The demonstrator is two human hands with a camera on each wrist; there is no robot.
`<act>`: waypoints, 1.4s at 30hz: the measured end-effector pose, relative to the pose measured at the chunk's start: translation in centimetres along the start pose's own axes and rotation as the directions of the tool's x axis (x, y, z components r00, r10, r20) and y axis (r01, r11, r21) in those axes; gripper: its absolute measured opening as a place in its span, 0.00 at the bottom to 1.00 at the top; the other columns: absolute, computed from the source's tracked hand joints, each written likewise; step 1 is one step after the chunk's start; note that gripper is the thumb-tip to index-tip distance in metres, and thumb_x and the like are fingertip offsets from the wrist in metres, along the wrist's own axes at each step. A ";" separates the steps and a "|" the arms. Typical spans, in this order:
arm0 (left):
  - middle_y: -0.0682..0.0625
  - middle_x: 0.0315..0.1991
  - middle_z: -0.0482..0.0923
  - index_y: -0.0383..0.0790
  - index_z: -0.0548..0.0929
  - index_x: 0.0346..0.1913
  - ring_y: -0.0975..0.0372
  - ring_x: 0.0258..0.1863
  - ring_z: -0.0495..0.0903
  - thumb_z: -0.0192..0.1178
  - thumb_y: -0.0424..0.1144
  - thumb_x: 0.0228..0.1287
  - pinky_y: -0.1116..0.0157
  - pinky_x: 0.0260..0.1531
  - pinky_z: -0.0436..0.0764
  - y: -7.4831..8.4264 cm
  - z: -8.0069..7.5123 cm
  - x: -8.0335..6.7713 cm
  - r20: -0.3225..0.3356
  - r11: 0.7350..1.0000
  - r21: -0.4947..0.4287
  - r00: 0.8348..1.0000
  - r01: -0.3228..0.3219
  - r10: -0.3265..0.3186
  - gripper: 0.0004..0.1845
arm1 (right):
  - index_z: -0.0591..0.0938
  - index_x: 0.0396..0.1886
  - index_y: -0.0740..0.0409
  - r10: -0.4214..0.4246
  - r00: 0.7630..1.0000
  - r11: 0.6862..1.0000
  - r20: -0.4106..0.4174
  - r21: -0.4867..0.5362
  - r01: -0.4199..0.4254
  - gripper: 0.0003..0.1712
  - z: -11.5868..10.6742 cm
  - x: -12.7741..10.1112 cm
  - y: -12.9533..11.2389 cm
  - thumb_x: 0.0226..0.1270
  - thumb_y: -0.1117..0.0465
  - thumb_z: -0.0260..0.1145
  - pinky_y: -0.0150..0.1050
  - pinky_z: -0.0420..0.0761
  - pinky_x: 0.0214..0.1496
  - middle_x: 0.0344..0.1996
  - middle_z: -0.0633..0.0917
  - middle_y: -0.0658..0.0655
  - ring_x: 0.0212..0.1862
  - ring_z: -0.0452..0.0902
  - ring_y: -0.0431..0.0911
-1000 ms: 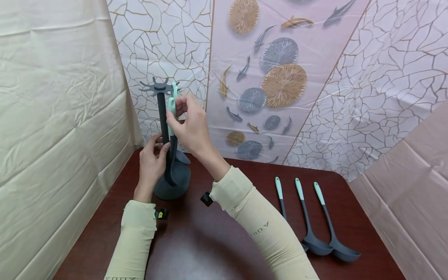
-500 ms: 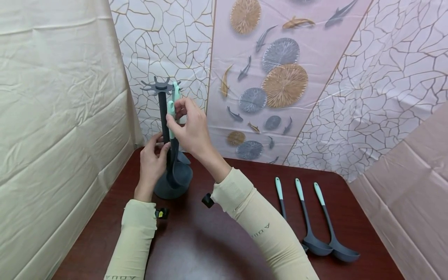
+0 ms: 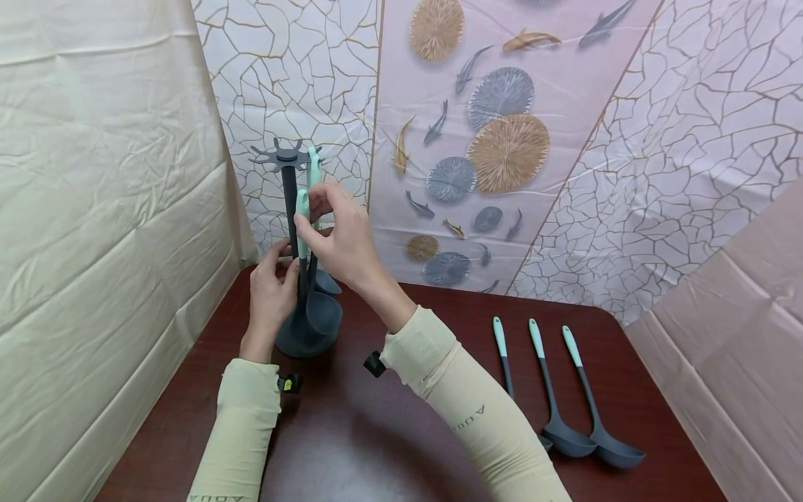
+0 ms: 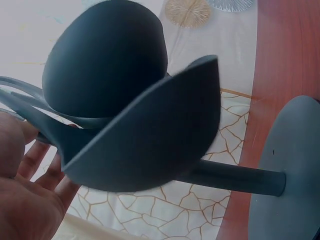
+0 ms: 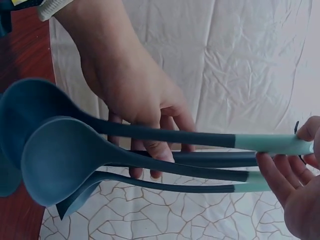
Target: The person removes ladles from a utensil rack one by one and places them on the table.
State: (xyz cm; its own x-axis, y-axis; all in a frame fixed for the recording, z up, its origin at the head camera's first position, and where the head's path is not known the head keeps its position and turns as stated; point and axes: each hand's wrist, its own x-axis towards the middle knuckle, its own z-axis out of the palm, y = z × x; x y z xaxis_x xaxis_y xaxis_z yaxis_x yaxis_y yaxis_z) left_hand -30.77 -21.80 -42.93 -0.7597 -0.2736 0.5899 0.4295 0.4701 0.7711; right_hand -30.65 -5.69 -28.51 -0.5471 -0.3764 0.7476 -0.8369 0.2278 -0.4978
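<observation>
A dark grey utensil stand with a pronged top rises from a round base. My left hand holds its pole partway up, fingers behind and thumb in front. With thumb and fingers, my right hand pinches the mint handle of a ladle just below the prongs. The handle's top sits lower than the prongs, and its bowl is down near the base. Other mint-handled utensils hang beside it, among them a ladle; their upper ends are partly hidden by my right hand.
On the dark red table, two ladles lie at the right. A third mint-handled utensil lies beside them, partly under my right sleeve. Fabric walls enclose the left, back and right.
My right hand has lowered the ladle a little and brought its handle left, closer to the pole. The ladle's bowl has turned. My left hand stays at the pole.
</observation>
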 end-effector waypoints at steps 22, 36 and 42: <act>0.40 0.56 0.84 0.41 0.80 0.70 0.52 0.50 0.87 0.63 0.42 0.79 0.77 0.41 0.79 0.1 0.1 0.0 -0.026 1.000 -0.015 0.999 -0.024 0.023 0.22 | 0.80 0.53 0.59 0.011 0.999 0.997 0.050 0.079 -0.015 0.13 -0.2 -1.7 1.9 0.75 0.61 0.69 0.34 0.86 0.36 0.40 0.86 0.54 0.40 0.84 0.40; 0.41 0.55 0.85 0.40 0.79 0.71 0.53 0.49 0.88 0.64 0.41 0.79 0.80 0.39 0.78 0.1 0.3 0.0 -0.028 0.999 -0.028 0.999 -0.031 0.030 0.23 | 0.81 0.56 0.60 0.014 0.999 0.998 0.048 0.054 -0.017 0.15 -0.6 -2.3 2.6 0.74 0.62 0.70 0.39 0.88 0.38 0.41 0.87 0.55 0.39 0.84 0.39; 0.41 0.55 0.85 0.40 0.79 0.71 0.53 0.49 0.88 0.63 0.40 0.79 0.81 0.39 0.77 0.1 0.2 0.0 -0.031 0.999 -0.024 0.999 -0.033 0.032 0.22 | 0.82 0.56 0.59 0.039 0.998 0.997 0.050 0.057 -0.042 0.15 -1.0 -2.5 2.7 0.74 0.62 0.70 0.35 0.86 0.36 0.40 0.87 0.54 0.39 0.83 0.38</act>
State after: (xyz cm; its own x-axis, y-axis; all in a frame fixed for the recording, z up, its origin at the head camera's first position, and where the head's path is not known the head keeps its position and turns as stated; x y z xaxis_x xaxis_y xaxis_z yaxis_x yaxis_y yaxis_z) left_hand -30.81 -21.51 -42.89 -0.7300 -0.2841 0.6216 0.4656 0.4590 0.7566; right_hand -31.58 -3.28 -31.31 -0.5781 -0.4119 0.7044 -0.8106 0.1915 -0.5533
